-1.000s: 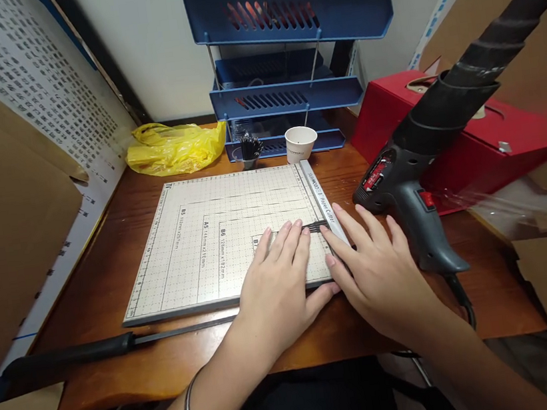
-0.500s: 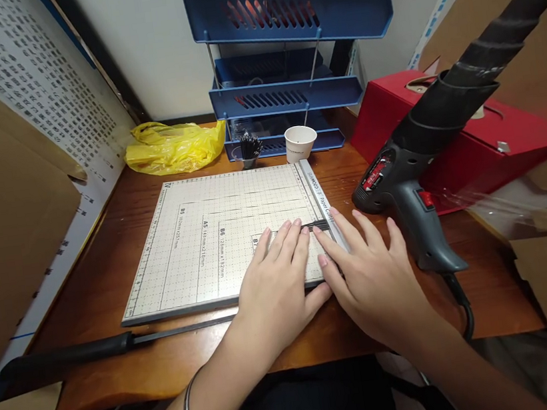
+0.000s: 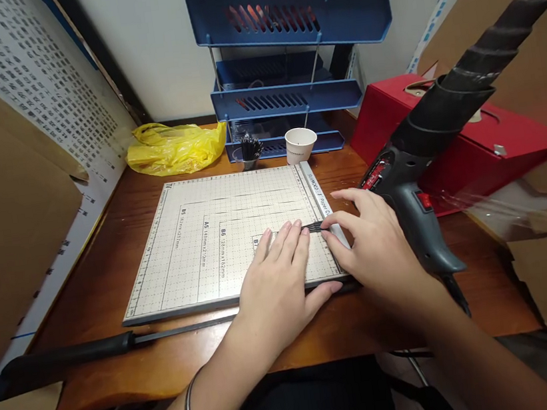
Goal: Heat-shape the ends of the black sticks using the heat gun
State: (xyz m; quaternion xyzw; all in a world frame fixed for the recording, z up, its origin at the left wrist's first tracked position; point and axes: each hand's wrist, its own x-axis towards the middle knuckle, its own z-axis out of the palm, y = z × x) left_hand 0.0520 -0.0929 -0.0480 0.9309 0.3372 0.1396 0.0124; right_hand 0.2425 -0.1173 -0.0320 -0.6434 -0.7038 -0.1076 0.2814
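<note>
A pale gridded paper cutter (image 3: 198, 242) lies on the desk, with a bundle of thin black strips (image 3: 311, 227) across its right part. My left hand (image 3: 276, 278) rests flat over the strips, fingers stretched out and thumb apart, hiding most of their length. At the strips' right ends, by the cutter's metal edge (image 3: 316, 189), my right hand (image 3: 379, 238) has its thumb and index finger closed around them; its other fingers are curved and raised. The cutter's arm with a black handle (image 3: 71, 353) sticks out leftward along the near side.
A heat gun (image 3: 413, 193) stands to the right against a red box (image 3: 497, 142). Behind the cutter are a small cup of black sticks (image 3: 249, 151), a white paper cup (image 3: 301, 144), a yellow plastic bag (image 3: 178, 148) and a blue tiered tray rack (image 3: 290, 98).
My right hand has gone from lying spread on the cutter's edge to a raised pinch at the strips' ends. My left hand stays in place, its thumb slightly farther right.
</note>
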